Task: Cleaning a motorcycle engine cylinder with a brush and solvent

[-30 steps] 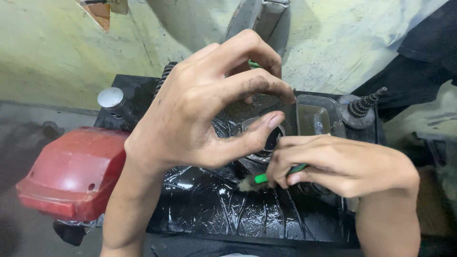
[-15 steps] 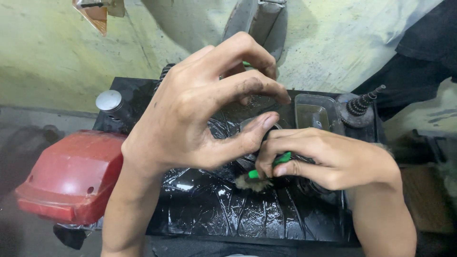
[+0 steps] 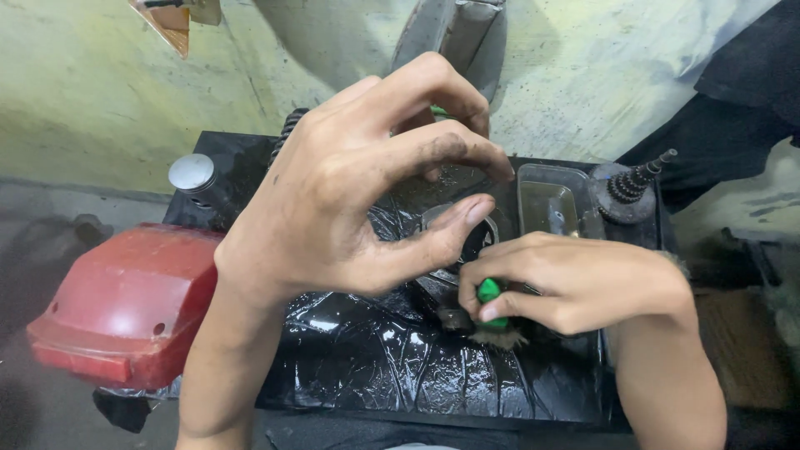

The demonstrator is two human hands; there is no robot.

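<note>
Green-handled brush [image 3: 490, 302], lower centre of the frame, is gripped tight by the right hand [image 3: 575, 283], bristles pressed to the black tray [image 3: 350, 367] for scrubbing; left hand [image 3: 358, 192] hovers open above.

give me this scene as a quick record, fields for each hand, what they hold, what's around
left hand: left hand raised over the tray, fingers curled, thumb out, holding nothing that shows
right hand: right hand gripping a green-handled brush, bristles down
work surface: black tray, wet and glossy with dark liquid
under the hands: round metal part, mostly hidden
back of tray: small clear container; gear shaft; silver cap
left of tray: red cover
</note>
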